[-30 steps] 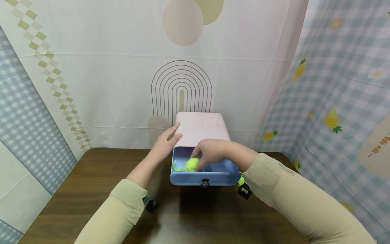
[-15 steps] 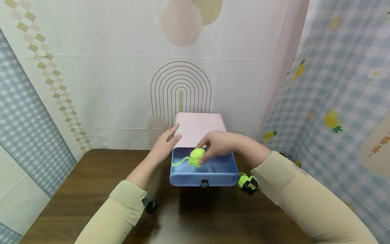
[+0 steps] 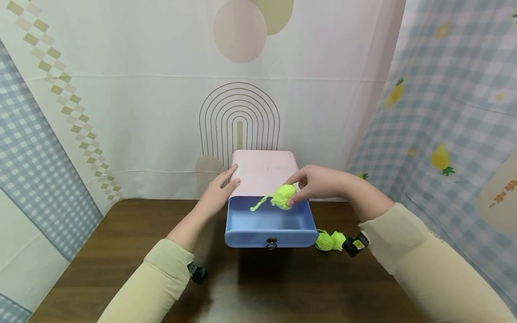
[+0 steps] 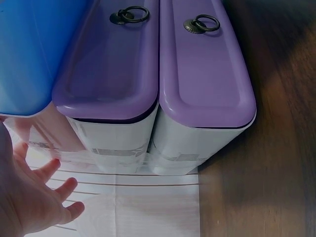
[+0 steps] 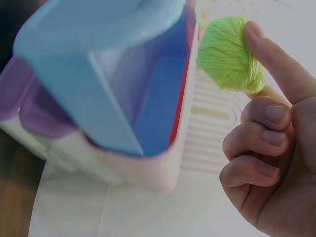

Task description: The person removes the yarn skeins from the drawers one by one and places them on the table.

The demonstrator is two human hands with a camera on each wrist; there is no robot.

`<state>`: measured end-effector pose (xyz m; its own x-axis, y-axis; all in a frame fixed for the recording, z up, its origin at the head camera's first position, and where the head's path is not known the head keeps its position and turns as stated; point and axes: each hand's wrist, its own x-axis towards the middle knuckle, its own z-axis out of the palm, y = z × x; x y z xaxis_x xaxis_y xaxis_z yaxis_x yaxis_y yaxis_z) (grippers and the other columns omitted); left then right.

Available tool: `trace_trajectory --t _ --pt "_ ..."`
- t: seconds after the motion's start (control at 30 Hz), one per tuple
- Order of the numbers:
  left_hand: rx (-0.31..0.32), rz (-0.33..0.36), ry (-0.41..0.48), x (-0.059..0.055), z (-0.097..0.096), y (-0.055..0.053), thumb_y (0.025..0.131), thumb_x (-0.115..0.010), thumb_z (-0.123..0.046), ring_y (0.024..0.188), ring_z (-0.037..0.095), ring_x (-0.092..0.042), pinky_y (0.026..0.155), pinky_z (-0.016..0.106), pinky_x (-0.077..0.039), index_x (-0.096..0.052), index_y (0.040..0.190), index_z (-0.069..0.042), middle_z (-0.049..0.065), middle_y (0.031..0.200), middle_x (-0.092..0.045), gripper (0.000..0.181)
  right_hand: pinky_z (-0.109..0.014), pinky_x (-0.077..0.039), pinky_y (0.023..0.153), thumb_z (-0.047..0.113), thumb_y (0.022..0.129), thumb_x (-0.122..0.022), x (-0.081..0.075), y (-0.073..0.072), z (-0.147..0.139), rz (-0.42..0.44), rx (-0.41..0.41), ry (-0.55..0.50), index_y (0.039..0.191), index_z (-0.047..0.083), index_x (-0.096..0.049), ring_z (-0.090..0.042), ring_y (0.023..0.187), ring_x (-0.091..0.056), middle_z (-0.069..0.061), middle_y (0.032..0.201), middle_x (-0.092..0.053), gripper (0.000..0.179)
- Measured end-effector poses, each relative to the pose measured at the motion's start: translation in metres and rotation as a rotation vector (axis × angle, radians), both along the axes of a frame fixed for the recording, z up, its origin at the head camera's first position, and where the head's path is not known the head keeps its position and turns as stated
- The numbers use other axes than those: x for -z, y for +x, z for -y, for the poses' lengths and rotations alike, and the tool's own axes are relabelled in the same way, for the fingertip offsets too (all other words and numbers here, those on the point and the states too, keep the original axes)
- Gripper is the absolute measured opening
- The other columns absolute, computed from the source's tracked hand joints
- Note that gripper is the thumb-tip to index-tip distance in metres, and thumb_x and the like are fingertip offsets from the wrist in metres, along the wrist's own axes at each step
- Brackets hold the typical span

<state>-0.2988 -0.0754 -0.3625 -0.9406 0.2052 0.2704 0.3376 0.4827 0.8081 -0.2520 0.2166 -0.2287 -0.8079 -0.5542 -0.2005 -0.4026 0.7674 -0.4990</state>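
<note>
In the head view my right hand (image 3: 325, 181) pinches a small neon yellow-green ball of yarn (image 3: 284, 196) between thumb and index finger, above the pulled-out blue drawer (image 3: 246, 238). A loose yarn tail dangles from the ball to the left. The right wrist view shows the ball (image 5: 229, 54) at the fingertips, with the other fingers curled below it. My left hand (image 3: 216, 193) rests at the left side of the pink-topped drawer cabinet (image 3: 264, 168), fingers spread. In the left wrist view that hand (image 4: 37, 197) has relaxed fingers beside the cabinet wall.
Two more yellow-green yarn balls (image 3: 324, 241) lie on the brown wooden table (image 3: 161, 224), right of the drawer. Below the blue drawer are two closed purple drawers (image 4: 210, 74) with ring pulls. A patterned curtain (image 3: 161, 112) hangs behind the cabinet.
My right hand has lifted the yarn ball out of the blue drawer and moved it up and to the right. The yarn balls right of the drawer have come into fuller view. The left hand stays put.
</note>
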Motion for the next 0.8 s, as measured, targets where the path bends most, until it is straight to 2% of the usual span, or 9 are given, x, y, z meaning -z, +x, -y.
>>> trace_trajectory --t 0.3,0.5,0.63,0.8 --pt "0.006 0.002 -0.003 0.001 0.000 -0.001 0.099 -0.047 -0.056 0.147 0.028 -0.026 0.116 0.055 -0.021 -0.037 0.154 -0.033 0.005 0.159 -0.033 0.060 -0.028 -0.038 0.052 0.037 0.079 -0.084 0.001 0.006 -0.046 -0.001 0.106 -0.086 0.118 0.014 -0.074 -0.014 0.058 -0.042 -0.001 0.067 -0.051 0.046" --pt "0.006 0.008 -0.011 0.002 0.001 0.000 0.099 -0.045 -0.058 0.147 0.028 -0.025 0.116 0.057 -0.020 -0.036 0.154 -0.034 0.005 0.159 -0.032 0.061 -0.028 -0.040 0.054 0.035 0.080 -0.083 0.005 0.010 -0.077 -0.010 0.176 -0.116 0.123 0.009 -0.071 -0.014 0.061 -0.044 -0.003 0.070 -0.055 0.051" --pt "0.007 0.003 -0.011 0.001 0.001 0.000 0.099 -0.045 -0.058 0.147 0.027 -0.025 0.116 0.056 -0.020 -0.036 0.154 -0.034 0.004 0.159 -0.032 0.061 -0.027 -0.039 0.052 0.033 0.082 -0.081 0.011 0.010 -0.098 -0.003 0.211 -0.135 0.125 0.007 -0.069 -0.012 0.059 -0.041 -0.002 0.069 -0.052 0.051" --pt "0.011 0.001 -0.004 0.000 0.001 0.000 0.099 -0.046 -0.058 0.147 0.027 -0.025 0.117 0.055 -0.020 -0.037 0.154 -0.034 0.004 0.159 -0.032 0.061 -0.026 -0.037 0.049 0.031 0.083 -0.081 0.020 0.011 -0.122 0.045 0.269 -0.166 0.126 0.004 -0.067 -0.009 0.053 -0.036 0.001 0.063 -0.045 0.053"
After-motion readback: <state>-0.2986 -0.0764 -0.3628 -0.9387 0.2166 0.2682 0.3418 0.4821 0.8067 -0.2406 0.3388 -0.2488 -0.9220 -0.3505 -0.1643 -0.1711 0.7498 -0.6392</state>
